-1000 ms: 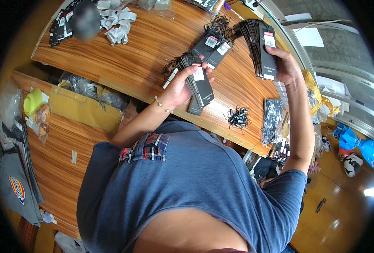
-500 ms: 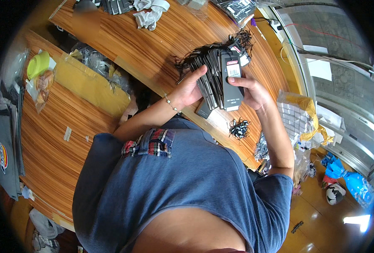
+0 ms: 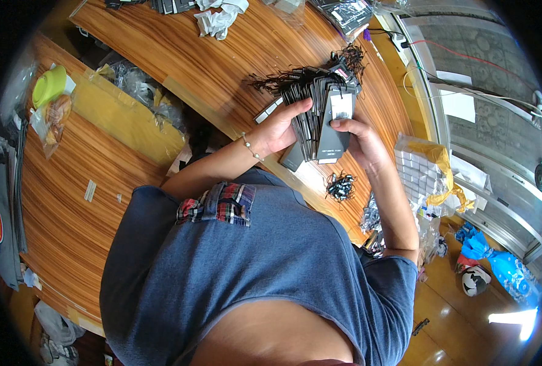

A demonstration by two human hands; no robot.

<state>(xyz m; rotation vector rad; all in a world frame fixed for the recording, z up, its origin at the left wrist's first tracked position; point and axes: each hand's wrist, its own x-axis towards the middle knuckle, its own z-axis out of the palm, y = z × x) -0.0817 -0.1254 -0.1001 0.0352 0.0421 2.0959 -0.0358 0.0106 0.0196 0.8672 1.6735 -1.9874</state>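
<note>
A thick stack of black hang tags [image 3: 334, 131] with black strings is held up between my two hands, over the near edge of the wooden table. My left hand [image 3: 283, 127] grips the stack's left side, its thumb lying along the tag edges. On the other side my right hand [image 3: 364, 139] pinches the front tag, thumb on its face below a white barcode label. Loose black strings fan out from the top of the stack. Just below, a small heap of black string fasteners [image 3: 340, 186] lies on the table. Fingers behind the stack are hidden.
More black tags [image 3: 344, 15] in clear plastic lie at the far edge, near crumpled white cloth or paper [image 3: 221, 18]. A clear bag with yellow tape [image 3: 423, 171] stands to the right. On the left table sits a lime-green roll-like object [image 3: 49, 86].
The tag stack is squeezed slightly closer together, and the front tag has tilted. The left thumb has moved a little right. Red on the front tag's top no longer shows there.
</note>
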